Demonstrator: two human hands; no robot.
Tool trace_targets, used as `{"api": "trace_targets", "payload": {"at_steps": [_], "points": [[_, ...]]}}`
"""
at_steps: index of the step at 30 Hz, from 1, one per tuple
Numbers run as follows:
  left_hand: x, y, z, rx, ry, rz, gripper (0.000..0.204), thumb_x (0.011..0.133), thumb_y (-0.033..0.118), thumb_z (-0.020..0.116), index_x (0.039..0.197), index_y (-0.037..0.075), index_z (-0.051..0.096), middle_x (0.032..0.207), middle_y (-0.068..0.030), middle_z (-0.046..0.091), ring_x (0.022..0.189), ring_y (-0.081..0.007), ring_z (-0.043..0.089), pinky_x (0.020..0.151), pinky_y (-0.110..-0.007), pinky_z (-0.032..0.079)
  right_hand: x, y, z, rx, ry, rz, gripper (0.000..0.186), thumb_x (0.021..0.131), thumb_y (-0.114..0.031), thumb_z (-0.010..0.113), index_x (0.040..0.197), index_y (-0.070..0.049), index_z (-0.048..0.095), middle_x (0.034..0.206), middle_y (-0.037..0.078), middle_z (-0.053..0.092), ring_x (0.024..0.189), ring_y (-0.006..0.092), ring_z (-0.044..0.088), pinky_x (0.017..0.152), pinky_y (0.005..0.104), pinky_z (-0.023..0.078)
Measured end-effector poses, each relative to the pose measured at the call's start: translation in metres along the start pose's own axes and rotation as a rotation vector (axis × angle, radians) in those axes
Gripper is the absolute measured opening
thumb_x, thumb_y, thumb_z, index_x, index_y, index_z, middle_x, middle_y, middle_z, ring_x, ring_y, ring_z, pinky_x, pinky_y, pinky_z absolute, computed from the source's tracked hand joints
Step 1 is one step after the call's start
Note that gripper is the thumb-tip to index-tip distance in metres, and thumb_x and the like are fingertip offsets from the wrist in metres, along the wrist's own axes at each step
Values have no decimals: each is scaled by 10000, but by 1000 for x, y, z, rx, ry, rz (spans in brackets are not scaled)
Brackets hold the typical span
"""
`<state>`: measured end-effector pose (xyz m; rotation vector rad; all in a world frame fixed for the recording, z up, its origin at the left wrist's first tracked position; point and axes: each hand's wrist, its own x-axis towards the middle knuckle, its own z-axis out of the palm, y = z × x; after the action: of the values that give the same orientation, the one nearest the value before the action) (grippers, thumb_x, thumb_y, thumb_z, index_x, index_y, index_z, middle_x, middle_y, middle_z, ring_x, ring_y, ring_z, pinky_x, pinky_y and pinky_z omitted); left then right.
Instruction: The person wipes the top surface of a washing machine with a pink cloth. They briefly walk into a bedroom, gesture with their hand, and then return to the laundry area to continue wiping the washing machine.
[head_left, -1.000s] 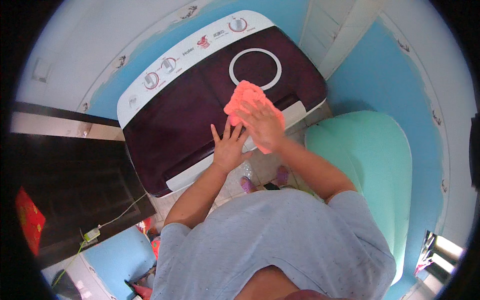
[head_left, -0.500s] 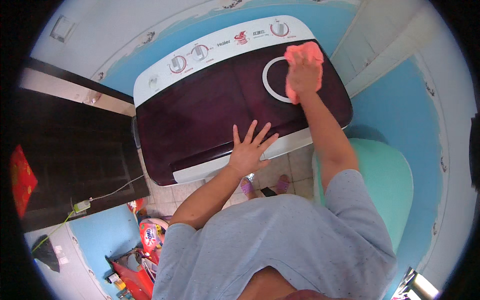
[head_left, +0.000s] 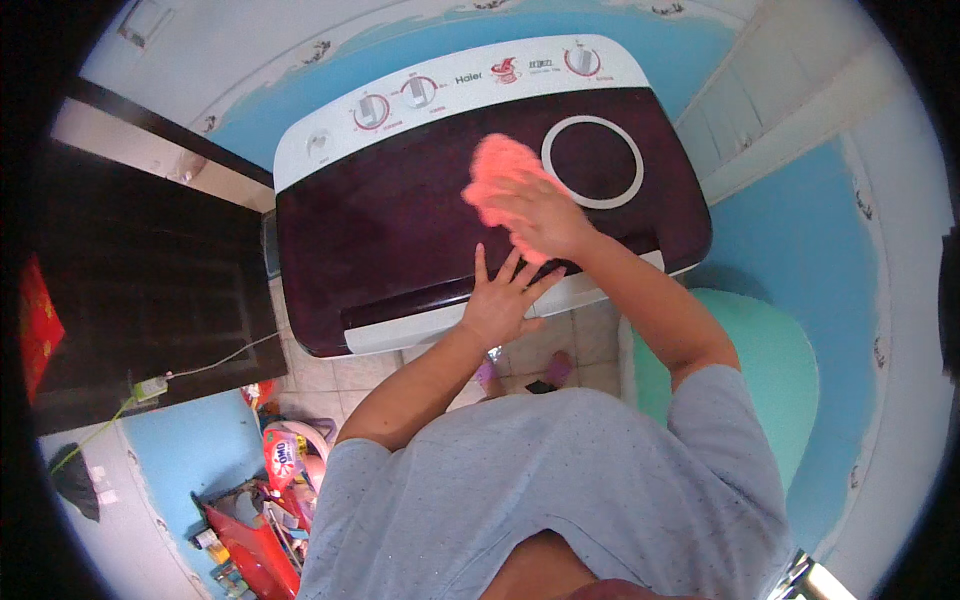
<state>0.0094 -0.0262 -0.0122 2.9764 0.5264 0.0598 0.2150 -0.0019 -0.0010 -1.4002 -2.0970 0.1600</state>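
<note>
A twin-tub washing machine with a dark maroon top (head_left: 390, 220) fills the middle of the head view. Its white control panel (head_left: 450, 85) with several dials runs along the far edge. Under my right hand (head_left: 548, 218) is a coral-pink cloth (head_left: 500, 168), held against the top just left of the white ring (head_left: 594, 120). The cloth's near end hangs close to my left fingertips. With fingers spread, my left hand (head_left: 500, 303) rests on the machine's near edge and holds nothing.
A mint-green rounded thing (head_left: 740, 370) stands near right, by the blue wall (head_left: 790, 230). Left is a dark wooden panel (head_left: 150, 290), with a cable and small green plug block (head_left: 150, 388) below. A detergent bag (head_left: 285, 455) and red container (head_left: 250, 540) lie lower left.
My right hand has moved left and nearer with the pink cloth, off the white ring, which now shows whole. My left hand stays at the near edge. The view has shifted slightly.
</note>
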Motion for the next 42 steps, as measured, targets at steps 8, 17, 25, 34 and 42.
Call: {"api": "trace_targets", "payload": {"at_steps": [8, 17, 25, 34, 42], "points": [[0, 0, -5, -5, -59, 3, 910, 735, 560, 784, 1538, 356, 407, 1618, -5, 342, 1546, -281, 179, 1112, -812, 97, -17, 10, 5, -301, 79, 164, 509, 896, -214, 643, 1398, -179, 571, 1530, 85, 438, 1410, 399, 370, 1155, 557, 316], [-1, -6, 1, -91, 44, 40, 986, 718, 532, 804, 1570, 351, 343, 1676, 2, 218, 1549, -316, 159, 1095, -823, 136, 151, 107, 47, -588, 332, 147, 494, 942, -416, 604, 1419, -296, 557, 1550, 81, 411, 1356, 443, 410, 1060, 677, 345], [-1, -5, 1, -119, 38, 27, 979, 707, 499, 827, 1561, 368, 366, 1664, 2, 247, 1545, -315, 178, 1106, -814, 121, 217, 127, 54, -578, 376, 269, 513, 945, -429, 585, 1439, -293, 546, 1563, 95, 394, 1421, 491, 322, 1085, 741, 266], [-1, -3, 3, -91, 61, 20, 987, 681, 568, 813, 1551, 374, 388, 1657, -3, 262, 1534, -312, 192, 1114, -802, 111, 85, 16, 65, -322, -59, -2, 494, 927, -340, 607, 1414, -262, 573, 1536, 97, 424, 1437, 415, 338, 1126, 658, 280], [0, -3, 3, -60, 62, 18, 948, 683, 561, 814, 1527, 377, 425, 1651, 16, 291, 1533, -280, 212, 1122, -789, 100, 61, 86, -1, -657, 74, -49, 510, 925, -370, 616, 1410, -221, 568, 1470, 77, 464, 1397, 400, 375, 1075, 604, 380]]}}
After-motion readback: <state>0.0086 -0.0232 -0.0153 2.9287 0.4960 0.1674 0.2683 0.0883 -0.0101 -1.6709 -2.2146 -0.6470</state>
